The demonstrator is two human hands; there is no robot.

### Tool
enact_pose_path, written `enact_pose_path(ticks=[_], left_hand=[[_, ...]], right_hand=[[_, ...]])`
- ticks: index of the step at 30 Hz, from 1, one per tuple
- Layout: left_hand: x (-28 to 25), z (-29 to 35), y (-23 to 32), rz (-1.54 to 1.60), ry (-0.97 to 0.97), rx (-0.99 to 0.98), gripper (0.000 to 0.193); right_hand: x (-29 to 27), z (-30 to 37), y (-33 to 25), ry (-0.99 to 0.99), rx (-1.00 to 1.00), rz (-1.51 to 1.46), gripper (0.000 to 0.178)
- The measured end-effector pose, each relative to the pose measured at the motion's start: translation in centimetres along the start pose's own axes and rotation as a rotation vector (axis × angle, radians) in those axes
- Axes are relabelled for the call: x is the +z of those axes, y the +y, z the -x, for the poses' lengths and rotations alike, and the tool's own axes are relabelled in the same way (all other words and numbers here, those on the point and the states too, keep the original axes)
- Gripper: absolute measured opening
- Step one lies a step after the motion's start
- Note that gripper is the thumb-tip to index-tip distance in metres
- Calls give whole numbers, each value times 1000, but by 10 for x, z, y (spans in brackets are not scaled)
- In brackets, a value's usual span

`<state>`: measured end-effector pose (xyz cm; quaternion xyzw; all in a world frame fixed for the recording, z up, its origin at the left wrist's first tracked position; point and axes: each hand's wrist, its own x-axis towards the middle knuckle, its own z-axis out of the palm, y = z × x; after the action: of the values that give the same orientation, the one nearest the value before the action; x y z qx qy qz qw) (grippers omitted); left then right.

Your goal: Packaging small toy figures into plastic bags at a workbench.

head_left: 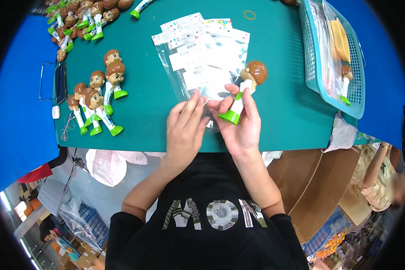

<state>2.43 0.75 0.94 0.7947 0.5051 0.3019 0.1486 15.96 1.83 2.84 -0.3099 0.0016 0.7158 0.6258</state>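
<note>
My right hand (244, 130) is closed around a toy figurine (238, 100) with a large brown-haired head, a white body and a bright green base. The figurine leans with its head up and to the right. My left hand (184, 130) lies with fingers stretched out at the near end of a stack of clear plastic bags (177, 81). Its fingertips touch the bags close to my right fingertips. The bags have printed white header strips, and white labels show on them. Part of the near bag edge is hidden behind my hands.
Several similar figurines (94, 99) lie at the left, and a larger heap (81, 18) fills the far left corner. A blue-green basket (310, 67) at the right holds plastic bags, a yellow piece (339, 40) and a figurine. A rubber band (249, 15) lies on the green table (274, 126).
</note>
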Motion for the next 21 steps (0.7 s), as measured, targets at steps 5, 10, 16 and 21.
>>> enact_pose_path(ticks=[5, 10, 16, 21], left_hand=[[7, -12, -12, 96, 70, -23, 39], [13, -17, 1, 220, 86, -56, 47], [5, -17, 10, 369, -116, -20, 63], [0, -16, 12, 478, -282, 51, 58]], right_hand=[[-17, 44, -19, -122, -61, 312, 29], [-35, 84, -14, -105, 35, 780, 42], [-51, 70, -28, -193, 535, 152, 32], [-54, 57, -33, -207, 587, -63, 36]])
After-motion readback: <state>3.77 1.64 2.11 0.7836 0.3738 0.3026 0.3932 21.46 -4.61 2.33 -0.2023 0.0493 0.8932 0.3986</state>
